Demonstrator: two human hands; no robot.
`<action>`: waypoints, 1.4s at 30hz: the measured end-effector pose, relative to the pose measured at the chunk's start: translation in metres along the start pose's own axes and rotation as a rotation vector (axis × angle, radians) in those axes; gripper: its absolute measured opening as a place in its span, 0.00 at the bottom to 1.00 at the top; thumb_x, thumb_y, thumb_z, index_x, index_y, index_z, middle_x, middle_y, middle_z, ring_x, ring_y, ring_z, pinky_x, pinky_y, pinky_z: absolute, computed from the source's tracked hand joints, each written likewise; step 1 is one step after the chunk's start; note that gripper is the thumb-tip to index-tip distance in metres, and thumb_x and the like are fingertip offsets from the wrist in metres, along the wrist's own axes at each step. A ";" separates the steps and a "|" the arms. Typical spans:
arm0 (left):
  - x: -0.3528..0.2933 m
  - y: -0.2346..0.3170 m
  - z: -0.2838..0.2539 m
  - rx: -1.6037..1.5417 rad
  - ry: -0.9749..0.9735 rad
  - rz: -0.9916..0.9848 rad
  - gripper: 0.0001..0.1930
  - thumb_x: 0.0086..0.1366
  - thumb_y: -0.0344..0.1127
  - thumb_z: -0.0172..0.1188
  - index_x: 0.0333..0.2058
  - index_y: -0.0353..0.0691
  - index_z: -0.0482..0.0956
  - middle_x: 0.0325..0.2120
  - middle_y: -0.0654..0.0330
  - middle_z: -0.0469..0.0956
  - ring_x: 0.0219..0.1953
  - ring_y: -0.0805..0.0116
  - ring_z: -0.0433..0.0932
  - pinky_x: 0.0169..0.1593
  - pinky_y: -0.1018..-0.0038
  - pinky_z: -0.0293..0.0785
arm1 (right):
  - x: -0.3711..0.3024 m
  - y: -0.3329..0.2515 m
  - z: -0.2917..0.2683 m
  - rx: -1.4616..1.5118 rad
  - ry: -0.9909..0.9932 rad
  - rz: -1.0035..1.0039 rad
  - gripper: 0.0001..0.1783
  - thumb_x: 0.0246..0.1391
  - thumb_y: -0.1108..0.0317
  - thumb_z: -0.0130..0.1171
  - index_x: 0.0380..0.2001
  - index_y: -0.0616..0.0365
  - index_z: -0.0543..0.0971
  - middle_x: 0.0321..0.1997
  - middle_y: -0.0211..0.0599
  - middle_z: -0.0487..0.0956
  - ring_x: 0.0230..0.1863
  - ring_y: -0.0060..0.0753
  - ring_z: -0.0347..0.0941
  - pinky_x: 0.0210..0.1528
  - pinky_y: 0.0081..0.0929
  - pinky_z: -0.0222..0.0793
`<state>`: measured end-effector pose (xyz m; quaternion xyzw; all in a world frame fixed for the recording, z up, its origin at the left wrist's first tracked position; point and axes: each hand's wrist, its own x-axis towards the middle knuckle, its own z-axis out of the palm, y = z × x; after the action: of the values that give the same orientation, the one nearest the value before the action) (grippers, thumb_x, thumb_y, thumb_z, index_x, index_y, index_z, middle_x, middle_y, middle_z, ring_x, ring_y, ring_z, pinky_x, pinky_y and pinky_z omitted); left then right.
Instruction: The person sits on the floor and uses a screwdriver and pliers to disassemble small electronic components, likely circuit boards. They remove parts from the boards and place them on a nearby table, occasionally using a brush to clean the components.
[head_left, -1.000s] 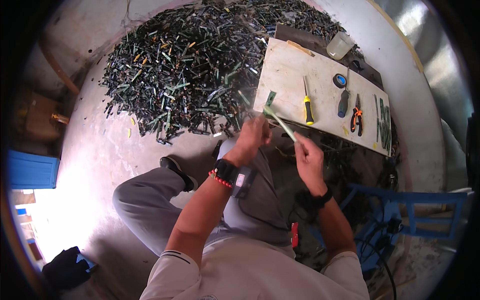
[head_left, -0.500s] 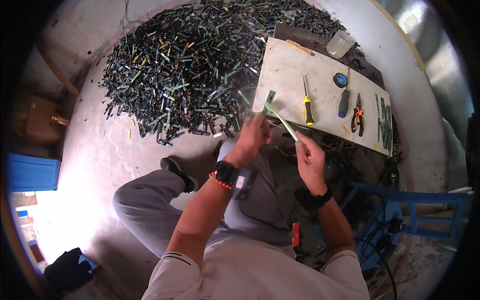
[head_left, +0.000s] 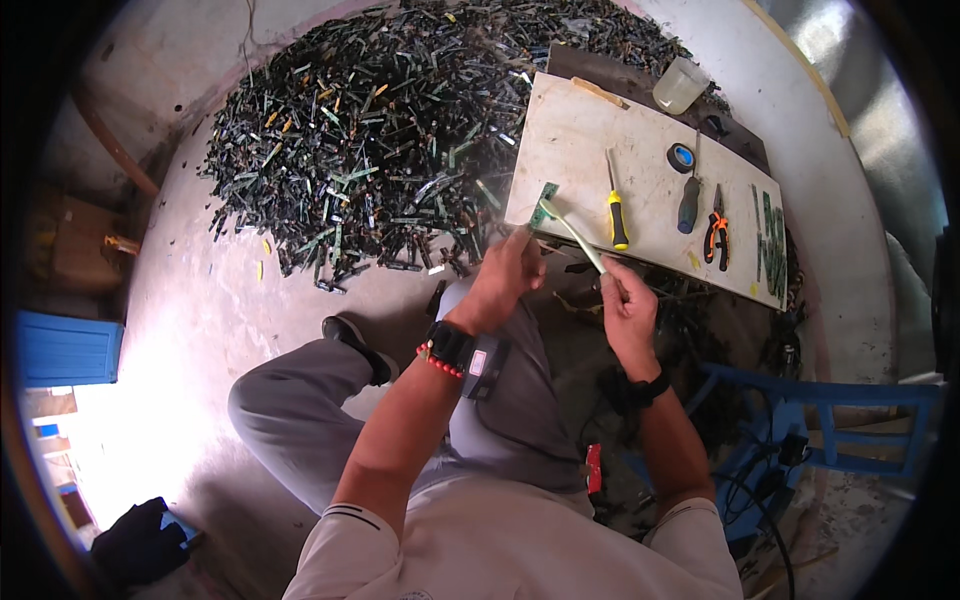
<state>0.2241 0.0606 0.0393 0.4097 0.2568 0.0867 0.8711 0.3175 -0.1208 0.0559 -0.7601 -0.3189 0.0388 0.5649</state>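
My left hand (head_left: 508, 272) is closed on one end of a narrow green circuit board strip (head_left: 546, 194), which sticks out over the near left corner of the white board. In my right hand (head_left: 630, 308) is the handle of a pale toothbrush (head_left: 582, 240). The toothbrush head lies against the strip or just over it; I cannot tell if its bristles touch. To the right on the board lie a yellow and black screwdriver (head_left: 617, 215), a dark-handled screwdriver (head_left: 689, 207) and orange-handled pliers (head_left: 717, 236).
A large heap of similar strips (head_left: 350, 150) covers the floor ahead and left. The white board (head_left: 575, 130) carries blue tape (head_left: 681, 157) and several green strips (head_left: 770, 240) at its right edge. A plastic cup (head_left: 680, 86) stands behind it. A blue chair (head_left: 860, 395) is at right.
My right hand and the toothbrush have shifted slightly to the right. The strip in my left hand has moved a little right and leans more that way; the left hand is almost still.
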 end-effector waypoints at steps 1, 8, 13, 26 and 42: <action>0.001 0.002 -0.002 0.018 -0.016 0.000 0.18 0.73 0.47 0.43 0.31 0.39 0.68 0.20 0.58 0.71 0.20 0.68 0.66 0.32 0.71 0.68 | 0.003 -0.003 0.001 0.041 0.002 -0.017 0.12 0.59 0.78 0.57 0.46 0.64 0.80 0.28 0.34 0.76 0.25 0.19 0.65 0.30 0.18 0.64; -0.009 0.014 0.008 -0.126 0.031 -0.040 0.17 0.73 0.47 0.45 0.33 0.38 0.68 0.20 0.57 0.70 0.21 0.67 0.65 0.33 0.68 0.67 | -0.003 0.006 -0.006 -0.058 -0.065 -0.007 0.14 0.59 0.78 0.58 0.48 0.62 0.80 0.31 0.32 0.78 0.24 0.16 0.64 0.29 0.17 0.65; -0.003 0.009 0.002 -0.225 0.056 -0.081 0.17 0.73 0.47 0.45 0.34 0.39 0.68 0.21 0.57 0.70 0.21 0.67 0.65 0.34 0.65 0.67 | -0.009 0.004 -0.002 0.033 -0.087 0.048 0.14 0.62 0.74 0.56 0.51 0.59 0.79 0.30 0.24 0.75 0.25 0.10 0.62 0.26 0.11 0.62; 0.003 0.012 0.002 -0.318 0.084 -0.175 0.15 0.74 0.48 0.45 0.33 0.43 0.69 0.23 0.59 0.69 0.21 0.68 0.64 0.34 0.65 0.68 | -0.009 0.009 -0.013 0.179 -0.133 0.228 0.14 0.62 0.72 0.57 0.50 0.63 0.79 0.32 0.23 0.76 0.30 0.11 0.65 0.32 0.12 0.64; 0.002 0.007 0.003 -0.202 -0.001 -0.050 0.13 0.70 0.43 0.51 0.30 0.40 0.70 0.21 0.61 0.71 0.21 0.69 0.67 0.32 0.70 0.67 | -0.015 -0.004 -0.012 0.180 -0.041 0.176 0.15 0.62 0.73 0.57 0.52 0.62 0.78 0.37 0.28 0.80 0.32 0.15 0.70 0.36 0.15 0.69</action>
<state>0.2275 0.0639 0.0459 0.3133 0.2565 0.0900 0.9099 0.3091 -0.1382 0.0598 -0.7305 -0.2578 0.1320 0.6185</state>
